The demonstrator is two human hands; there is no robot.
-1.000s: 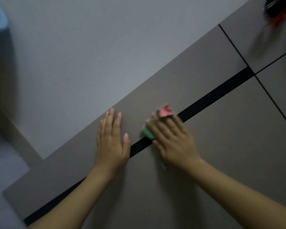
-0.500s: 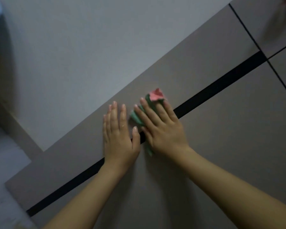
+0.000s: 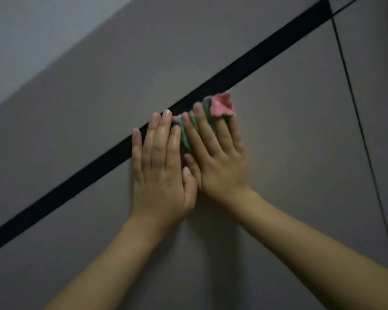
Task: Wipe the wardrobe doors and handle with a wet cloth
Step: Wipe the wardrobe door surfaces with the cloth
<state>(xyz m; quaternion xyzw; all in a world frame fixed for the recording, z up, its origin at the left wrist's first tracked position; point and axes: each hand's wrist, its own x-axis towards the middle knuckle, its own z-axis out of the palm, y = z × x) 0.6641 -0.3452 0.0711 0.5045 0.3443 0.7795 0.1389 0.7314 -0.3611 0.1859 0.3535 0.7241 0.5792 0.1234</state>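
fingers [image 3: 197, 128] of the right hand [image 3: 220, 162] are lying straight and spread, pressing the green and pink cloth [image 3: 220, 106] flat against the grey wardrobe door [image 3: 289, 164], just beside the black groove [image 3: 94, 173]. the left hand [image 3: 161, 175] is resting flat on the same door, fingers straight and holding nothing, its thumb touching the right thumb, its fingertips reaching the groove

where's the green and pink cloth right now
In the head view the green and pink cloth sits near the middle, pressed flat against the grey wardrobe door under the right hand, just below the black strip, with the left hand alongside.
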